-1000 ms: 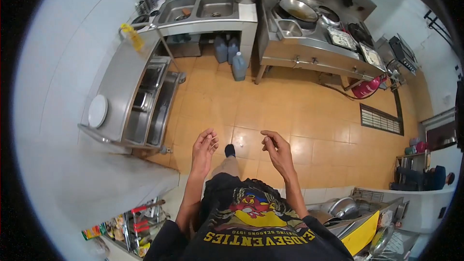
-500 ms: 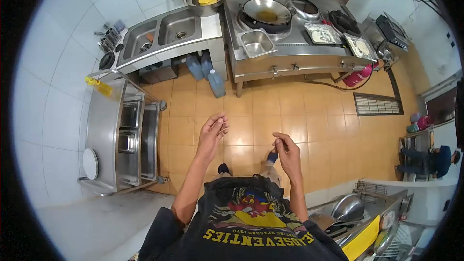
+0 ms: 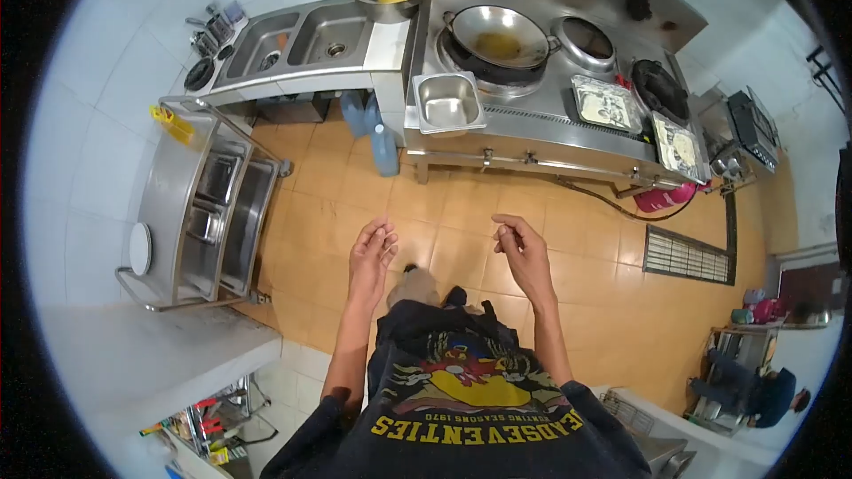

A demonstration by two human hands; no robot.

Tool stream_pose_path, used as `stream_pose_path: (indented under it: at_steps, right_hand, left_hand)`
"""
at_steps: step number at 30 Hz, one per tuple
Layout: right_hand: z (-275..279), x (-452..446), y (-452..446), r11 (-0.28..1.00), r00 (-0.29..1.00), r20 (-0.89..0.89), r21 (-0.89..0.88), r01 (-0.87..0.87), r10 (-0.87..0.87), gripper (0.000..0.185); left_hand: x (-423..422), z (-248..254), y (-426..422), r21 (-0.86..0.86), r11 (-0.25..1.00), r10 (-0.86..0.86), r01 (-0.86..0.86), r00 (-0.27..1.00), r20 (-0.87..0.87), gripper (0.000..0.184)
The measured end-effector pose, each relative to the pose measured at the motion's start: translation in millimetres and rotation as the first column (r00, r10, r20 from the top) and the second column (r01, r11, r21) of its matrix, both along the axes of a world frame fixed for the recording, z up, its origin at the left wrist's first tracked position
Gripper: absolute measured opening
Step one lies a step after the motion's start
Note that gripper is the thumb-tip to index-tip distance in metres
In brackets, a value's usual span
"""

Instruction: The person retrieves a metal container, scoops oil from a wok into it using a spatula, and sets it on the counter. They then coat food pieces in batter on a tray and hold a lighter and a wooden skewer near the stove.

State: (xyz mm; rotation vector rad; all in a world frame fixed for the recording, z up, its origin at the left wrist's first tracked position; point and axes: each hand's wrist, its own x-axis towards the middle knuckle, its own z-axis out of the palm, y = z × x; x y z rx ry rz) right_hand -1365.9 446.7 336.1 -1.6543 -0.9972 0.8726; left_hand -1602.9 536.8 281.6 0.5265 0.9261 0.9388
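My left hand (image 3: 371, 255) is raised over the tiled floor in front of my body, its fingers loosely curled with small gaps between them. I make out nothing in it. Level with it, my right hand (image 3: 524, 255) hangs in the air with the index finger stretched out and the thumb near it, also holding nothing visible. Neither hand touches anything. Ahead of them is a steel stove counter (image 3: 550, 137), bearing a wok (image 3: 499, 35) with yellowish liquid in it and a rectangular steel pan (image 3: 448, 102) at its front left corner.
A double sink (image 3: 333, 40) stands left of the stove, with blue jugs (image 3: 383, 151) below. A steel trolley (image 3: 169, 204) is on the left. Two trays (image 3: 608, 105) with whitish residue lie on the stove. A floor grate (image 3: 688, 255) and another person (image 3: 750, 390) are at right.
My view has turned and come closer to the stove, and the trolley now appears tilted. My hands are still raised with nothing visible in them. A cluttered rack has appeared at lower left.
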Motion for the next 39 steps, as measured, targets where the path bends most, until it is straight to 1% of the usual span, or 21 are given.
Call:
stream_pose_path:
  at_steps: [2,5,10,12,15,18,21,24,27,30,32,33,36,39]
  right_hand:
    - [-7,14,16,1.000,0.999,-0.041,-0.006,-0.024,0.024,0.022]
    - [-24,32,39,0.999,0.994,-0.098,-0.014,-0.044,0.042,0.022]
    - [-55,59,85,0.999,0.990,-0.140,-0.030,-0.031,0.027,0.023]
    - [-71,72,104,0.999,0.991,-0.134,-0.050,-0.002,-0.005,0.024]
    - [-109,94,133,0.999,0.984,-0.179,-0.030,0.018,-0.023,0.030]
    - [-128,104,162,0.995,0.962,-0.256,-0.054,0.088,-0.099,0.040]
    - [-139,109,191,0.989,0.870,-0.469,-0.075,0.131,-0.151,0.049]
    - [-142,112,211,0.984,0.815,-0.562,-0.172,0.050,-0.140,0.049]
    - [-157,113,221,0.990,0.791,-0.602,-0.141,0.028,-0.108,0.039]
    - [-192,125,233,0.978,0.739,-0.672,-0.177,-0.113,-0.037,0.028]
    - [-191,126,232,0.982,0.638,-0.769,-0.144,-0.118,-0.036,0.024]
    - [-188,130,231,0.985,0.582,-0.813,-0.127,-0.119,-0.034,0.023]
    - [-182,147,222,0.985,0.536,-0.844,-0.119,-0.128,-0.032,0.019]
    - [-173,178,205,0.989,0.559,-0.829,-0.089,-0.115,-0.010,0.018]
  left_hand:
    - [8,-7,7,0.014,0.999,0.031,-0.032,0.999,0.025,0.030]
    - [21,-15,25,-0.001,0.999,0.053,-0.053,0.999,0.002,0.030]
    - [40,-11,62,0.011,0.999,0.050,-0.050,0.998,0.027,0.030]
    - [45,-9,78,0.018,0.999,0.037,-0.037,0.999,0.012,0.029]
    - [52,-9,96,0.012,0.999,0.034,-0.034,0.999,-0.017,0.027]
    - [55,2,108,0.031,0.998,0.050,-0.050,0.999,-0.019,0.026]
    - [58,3,112,0.036,0.994,0.099,-0.099,0.995,-0.011,0.026]
    - [65,1,111,0.026,0.986,0.166,-0.166,0.986,-0.005,0.027]
    - [77,-2,109,0.021,0.973,0.232,-0.231,0.973,-0.001,0.029]
    - [93,0,110,0.027,0.961,0.275,-0.275,0.961,-0.035,0.032]
    - [104,-2,110,0.019,0.957,0.291,-0.290,0.953,-0.088,0.036]
    - [112,-1,111,0.016,0.951,0.310,-0.310,0.946,-0.091,0.035]
    - [133,0,106,0.001,0.935,0.352,-0.354,0.929,-0.113,0.032]
    - [152,-2,104,-0.002,0.935,0.352,-0.356,0.926,-0.133,0.034]
